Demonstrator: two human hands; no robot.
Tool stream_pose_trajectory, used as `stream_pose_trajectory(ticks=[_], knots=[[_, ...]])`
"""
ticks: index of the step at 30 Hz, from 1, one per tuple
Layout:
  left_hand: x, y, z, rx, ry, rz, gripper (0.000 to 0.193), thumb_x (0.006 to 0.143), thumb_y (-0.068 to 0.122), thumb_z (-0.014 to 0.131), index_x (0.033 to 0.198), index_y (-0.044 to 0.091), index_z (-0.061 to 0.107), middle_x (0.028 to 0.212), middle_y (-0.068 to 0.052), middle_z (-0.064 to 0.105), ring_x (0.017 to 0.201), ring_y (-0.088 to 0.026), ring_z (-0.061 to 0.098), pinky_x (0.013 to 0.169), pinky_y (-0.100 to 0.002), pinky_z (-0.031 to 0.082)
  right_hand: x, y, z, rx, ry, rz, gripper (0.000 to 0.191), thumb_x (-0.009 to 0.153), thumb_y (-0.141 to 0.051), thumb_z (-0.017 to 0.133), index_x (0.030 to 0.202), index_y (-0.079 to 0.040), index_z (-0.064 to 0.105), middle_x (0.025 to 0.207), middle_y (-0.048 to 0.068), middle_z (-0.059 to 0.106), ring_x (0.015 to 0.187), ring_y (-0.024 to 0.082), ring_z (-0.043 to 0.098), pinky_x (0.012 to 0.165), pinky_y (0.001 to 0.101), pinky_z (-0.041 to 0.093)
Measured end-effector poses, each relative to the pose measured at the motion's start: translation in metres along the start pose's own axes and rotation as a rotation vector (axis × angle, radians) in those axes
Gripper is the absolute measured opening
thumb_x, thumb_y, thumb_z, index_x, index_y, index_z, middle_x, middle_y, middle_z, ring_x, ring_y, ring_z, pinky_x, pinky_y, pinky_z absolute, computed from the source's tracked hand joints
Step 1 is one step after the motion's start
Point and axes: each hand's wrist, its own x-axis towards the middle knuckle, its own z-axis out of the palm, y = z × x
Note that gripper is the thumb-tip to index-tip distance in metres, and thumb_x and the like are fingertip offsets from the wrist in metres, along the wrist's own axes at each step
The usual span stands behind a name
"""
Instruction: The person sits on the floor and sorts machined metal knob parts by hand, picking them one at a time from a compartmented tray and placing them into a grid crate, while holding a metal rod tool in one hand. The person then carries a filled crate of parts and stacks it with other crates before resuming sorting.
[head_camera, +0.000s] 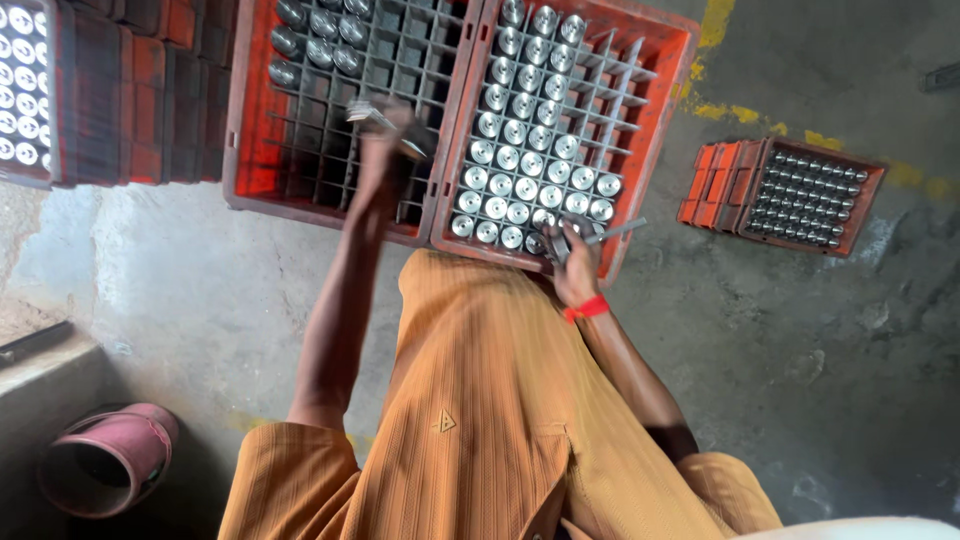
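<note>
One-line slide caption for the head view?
Left hand over near-empty red crate, right hand at crate full of metal cylinders.

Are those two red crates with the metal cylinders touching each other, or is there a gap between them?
Touching. The head view shows the left crate and the right crate pressed side by side, their red walls meeting along one line with no floor visible between them.

- crates (252, 150): red-orange, dark grey grid dividers
- cylinders (520, 130): shiny silver
- shirt (480, 420): ochre-orange, fine vertical ribbing
- wristband (587, 309): red
- floor (800, 400): mottled grey, yellow paint patches at 1 o'clock
- bucket (105, 460), 8 o'clock: dull pink
</note>
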Motion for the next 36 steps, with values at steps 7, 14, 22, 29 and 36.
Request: stream_pose_trajectory(ticks=[7, 14, 22, 29, 36], knots=[[-0.088, -0.066, 0.112, 0.723, -0.358, -0.113, 0.027, 0.081, 0.021, 0.078, 0.100, 0.003, 0.074, 0.086, -0.016, 0.076, 0.077, -0.028, 0.075, 0.069, -0.041, 0.057, 0.006, -0.027, 0.054, 0.049, -0.130, -0.116, 0.012, 0.102, -0.004, 0.063, 0.114, -0.005, 0.061, 0.087, 0.007, 0.065, 0.082, 0.018, 0.067, 0.074, 0.0310, 0.055], [-0.104, -0.084, 0.143, 0.866, -0.633, -0.286, 0.043, 0.069, 0.034, 0.084, 0.095, 0.001, 0.072, 0.091, -0.020, 0.076, 0.084, -0.036, 0.075, 0.077, -0.044, 0.058, -0.009, -0.035, 0.044, -0.087, -0.279, -0.239, 0.012, 0.105, -0.006, 0.060, 0.117, -0.005, 0.057, 0.082, 0.007, 0.063, 0.080, 0.017, 0.064, 0.077, 0.0317, 0.055], [-0.084, -0.113, 0.154, 0.634, -0.847, -0.173, 0.063, 0.083, 0.046, 0.082, 0.123, 0.000, 0.066, 0.099, -0.018, 0.078, 0.088, -0.029, 0.077, 0.080, -0.042, 0.061, 0.031, -0.050, 0.000, 0.052, -0.075, -0.103, 0.014, 0.097, -0.003, 0.062, 0.110, -0.004, 0.062, 0.080, 0.008, 0.067, 0.078, 0.020, 0.069, 0.074, 0.0330, 0.058], [-0.015, -0.116, 0.191, 1.046, -0.649, 0.271, 0.055, 0.100, 0.027, 0.060, 0.148, 0.005, 0.048, 0.132, -0.029, 0.058, 0.089, -0.031, 0.071, 0.055, -0.035, 0.064, 0.054, -0.089, -0.045, 0.241, 0.104, -0.248, 0.012, 0.098, -0.001, 0.062, 0.108, -0.007, 0.063, 0.082, 0.007, 0.068, 0.073, 0.017, 0.066, 0.064, 0.0299, 0.052], [-0.006, -0.099, 0.192, 0.951, -0.553, 0.418, 0.044, 0.095, 0.007, 0.068, 0.138, 0.012, 0.060, 0.134, -0.014, 0.062, 0.097, -0.029, 0.073, 0.078, -0.035, 0.062, 0.042, -0.061, -0.037, 0.285, 0.003, -0.248, 0.017, 0.098, 0.003, 0.064, 0.114, -0.003, 0.061, 0.088, 0.008, 0.066, 0.080, 0.018, 0.067, 0.084, 0.0357, 0.062]])
